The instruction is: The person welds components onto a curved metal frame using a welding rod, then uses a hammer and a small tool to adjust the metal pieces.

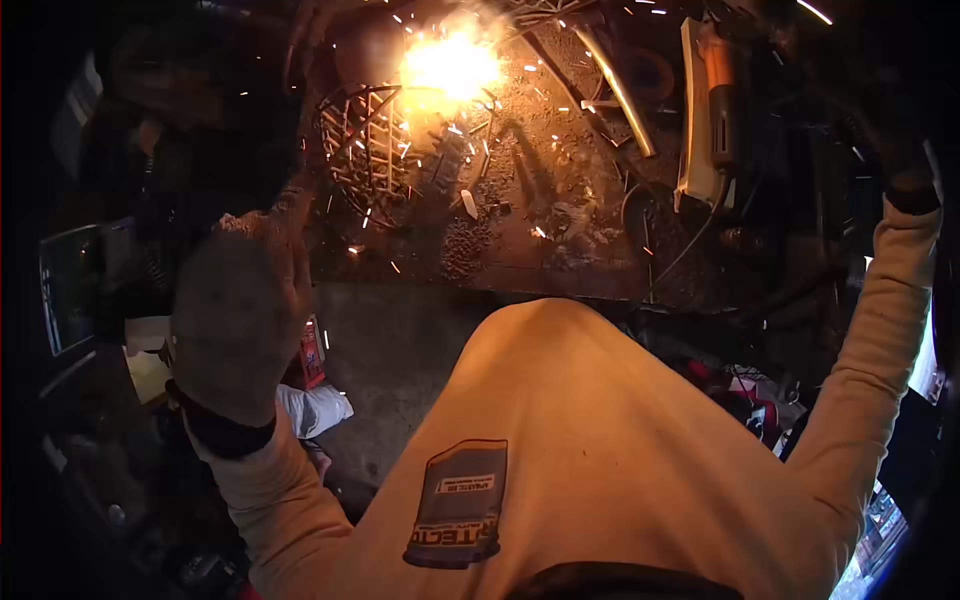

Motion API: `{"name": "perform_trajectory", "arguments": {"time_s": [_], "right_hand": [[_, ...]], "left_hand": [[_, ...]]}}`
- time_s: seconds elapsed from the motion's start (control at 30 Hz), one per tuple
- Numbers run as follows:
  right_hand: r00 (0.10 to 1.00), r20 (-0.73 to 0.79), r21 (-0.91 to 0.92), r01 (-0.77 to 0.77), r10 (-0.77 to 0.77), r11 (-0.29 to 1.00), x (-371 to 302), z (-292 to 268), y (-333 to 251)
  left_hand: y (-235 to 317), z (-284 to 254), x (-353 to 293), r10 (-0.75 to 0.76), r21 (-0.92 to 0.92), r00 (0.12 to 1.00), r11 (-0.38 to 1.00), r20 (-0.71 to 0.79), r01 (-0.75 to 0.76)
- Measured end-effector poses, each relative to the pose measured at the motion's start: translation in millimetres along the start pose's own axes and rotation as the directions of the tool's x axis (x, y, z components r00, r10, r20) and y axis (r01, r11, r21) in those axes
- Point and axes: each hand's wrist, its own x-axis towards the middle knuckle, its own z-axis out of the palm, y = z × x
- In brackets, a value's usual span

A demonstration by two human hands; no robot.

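Observation:
On the left, close to me, is my left hand (235, 315) in a dark grey glove, near the bench's left front corner. Its back faces me; the fingers are mostly hidden, so I cannot make out whether they hold anything. My right hand (895, 155) lies in deep shadow at the far right, past the dark cuff of a light sleeve, its fingers unseen. A glaring burst of sparks (452, 68) burns at the back of the dirty workbench (560, 255), hiding whatever is at its centre. Just below the glare sits a round metal grid (365, 145).
An orange and black power tool (718, 90) with a cord lies at the bench's right, beside a pale bar (690, 120). A shiny metal tube (615, 88) slants nearby. A small pale piece (469, 203) lies mid-bench. Below left is a white bag (315, 410). Sparks fly across the bench.

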Motion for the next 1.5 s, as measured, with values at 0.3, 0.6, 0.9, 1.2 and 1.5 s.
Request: {"name": "perform_trajectory", "arguments": {"time_s": [0.3,0.6,0.9,1.2,1.5], "right_hand": [[1.000,-0.015,-0.002,0.017,-0.017,1.000,1,7,8],[1.000,-0.021,-0.011,0.020,-0.020,1.000,4,10,7],[0.999,-0.038,-0.048,0.008,-0.010,0.999,7,13,7],[1.000,-0.019,0.016,0.025,-0.024,1.000,2,11,2],[1.000,-0.016,0.032,0.008,-0.008,0.999,-4,7,-2]], "left_hand": [[-11,13,-15,0.092,-0.122,0.995,0.988,-0.036,-0.095],[-12,15,-14,0.089,-0.301,0.993,0.952,0.084,-0.059],[-11,3,-2,0.104,-0.291,0.990,0.954,0.099,-0.072],[-11,6,3,0.042,-0.461,0.956,0.882,0.291,0.101],[-6,5,5,0.001,-0.455,0.964,0.882,0.267,0.125]]}}
